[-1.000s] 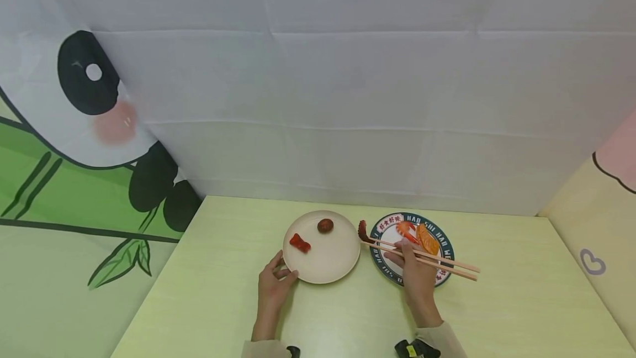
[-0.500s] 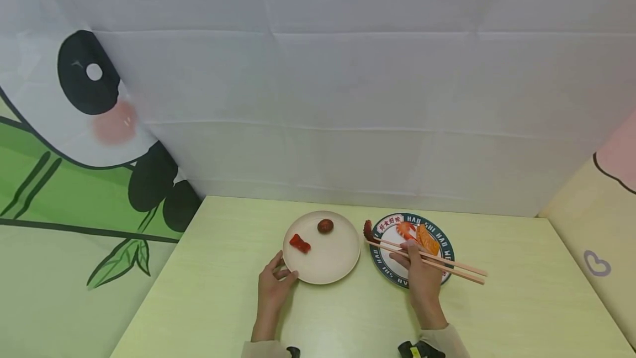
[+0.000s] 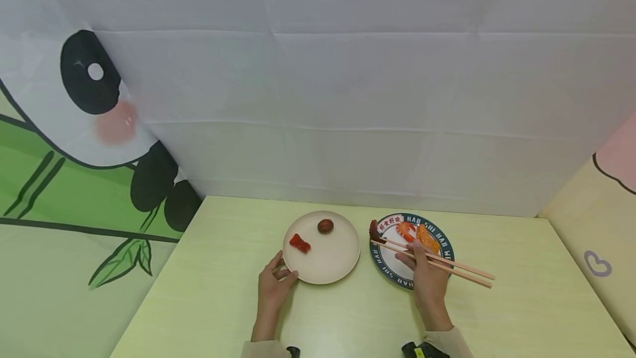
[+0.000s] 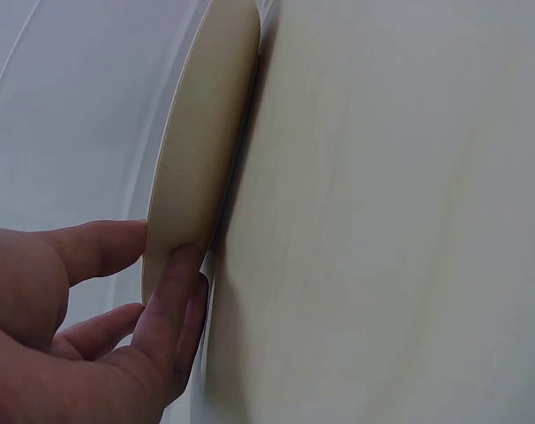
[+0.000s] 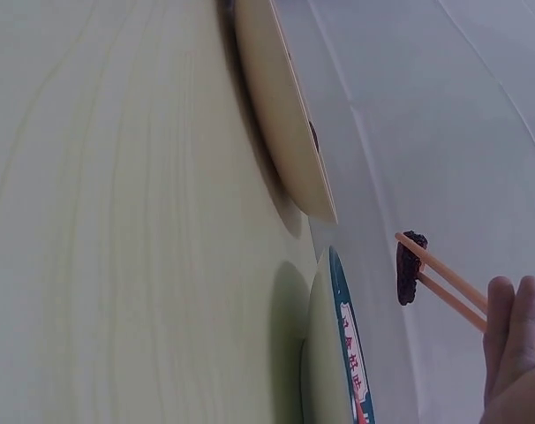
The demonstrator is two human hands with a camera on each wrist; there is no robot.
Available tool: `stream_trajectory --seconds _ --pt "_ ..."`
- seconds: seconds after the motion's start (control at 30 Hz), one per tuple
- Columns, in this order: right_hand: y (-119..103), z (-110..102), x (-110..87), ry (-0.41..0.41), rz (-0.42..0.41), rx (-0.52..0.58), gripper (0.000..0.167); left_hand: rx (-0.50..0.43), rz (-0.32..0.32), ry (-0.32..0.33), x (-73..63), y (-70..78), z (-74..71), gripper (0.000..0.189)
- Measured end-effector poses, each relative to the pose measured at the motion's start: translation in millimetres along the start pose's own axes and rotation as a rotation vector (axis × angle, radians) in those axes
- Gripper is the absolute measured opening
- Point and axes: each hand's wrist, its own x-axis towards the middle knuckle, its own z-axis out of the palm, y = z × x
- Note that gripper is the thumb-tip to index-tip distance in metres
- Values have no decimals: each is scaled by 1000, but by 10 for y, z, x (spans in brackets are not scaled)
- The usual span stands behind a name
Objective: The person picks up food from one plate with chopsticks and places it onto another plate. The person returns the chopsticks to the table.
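In the head view my left hand (image 3: 275,286) holds the near-left rim of a cream plate (image 3: 330,269), thumb and fingers against its edge. On that plate lie a red, bow-shaped food piece (image 3: 300,243) and a round brown food piece (image 3: 325,226). My right hand (image 3: 428,278) grips wooden chopsticks (image 3: 469,272) over a patterned plate (image 3: 380,261). Their tips pinch a dark brown, bumpy, curved food piece (image 3: 375,232), held clear of the plate in the right wrist view (image 5: 410,269). A shrimp piece (image 3: 406,230) and an orange, ridged food piece (image 3: 427,239) lie on the patterned plate.
Both plates stand side by side on a pale yellow-green table (image 3: 199,291), with a narrow gap between them. A whitish cloth backdrop (image 3: 348,98) rises behind the table's far edge. Printed side panels (image 3: 144,291) stand left and right.
My right hand has shifted rightward with the chopsticks. The dark food piece has gone from the gap between the plates to over the patterned plate's left rim. My left hand stays put.
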Motion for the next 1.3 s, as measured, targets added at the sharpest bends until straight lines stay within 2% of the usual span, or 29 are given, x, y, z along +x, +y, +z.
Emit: stream_trajectory --seconds 0.27,0.53,0.7,0.97,1.3 --pt "7 -40 12 10 -13 -11 31 5 -14 -3 -5 19 -6 69" --pt "21 -83 15 25 -44 -8 25 3 -4 -3 -2 2 -3 69" --pt "34 -101 11 41 -35 -10 27 5 -8 -4 -4 9 -13 69" --pt "53 -142 34 78 -10 -78 30 7 -14 -3 -4 10 -14 70" --pt "57 -171 53 94 2 -98 41 18 -14 -4 -5 17 -13 69"
